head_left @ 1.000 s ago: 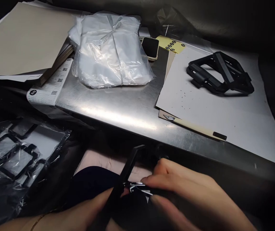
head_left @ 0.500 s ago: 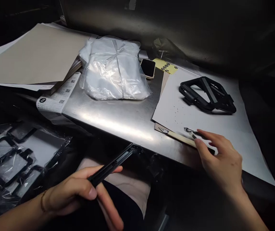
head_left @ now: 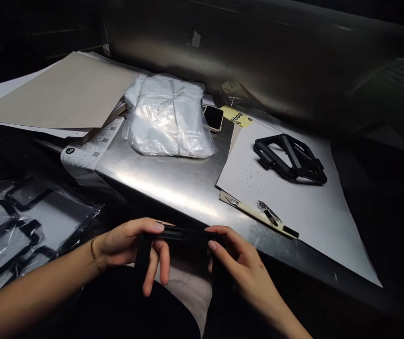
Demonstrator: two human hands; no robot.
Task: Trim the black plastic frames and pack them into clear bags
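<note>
Above my lap, just off the table's front edge, both hands hold a black plastic frame [head_left: 181, 233]. My left hand [head_left: 131, 240] pinches its left end between thumb and fingers, with some fingers hanging below. At the other end, my right hand [head_left: 237, 254] grips it with thumb and forefinger. Much of the frame is lost in the dark. Nail clippers [head_left: 270, 214] lie on the white sheet's near edge. Beside them rests a craft knife [head_left: 254, 214] with a pale handle. Farther back on the sheet sits a similar black frame assembly [head_left: 290, 157].
A tied bundle of clear plastic bags [head_left: 170, 117] sits mid-table beside a phone [head_left: 213, 118] and a yellow sticker sheet [head_left: 236, 116]. Stacked card [head_left: 60, 94] is at the left. Lower left, plastic-wrapped black frames [head_left: 21, 235] lie. A metal wall [head_left: 244, 52] rises behind.
My right hand has let go of the nail clippers on the sheet and moved left to take the frame's other end. My left hand has turned the frame nearly level.
</note>
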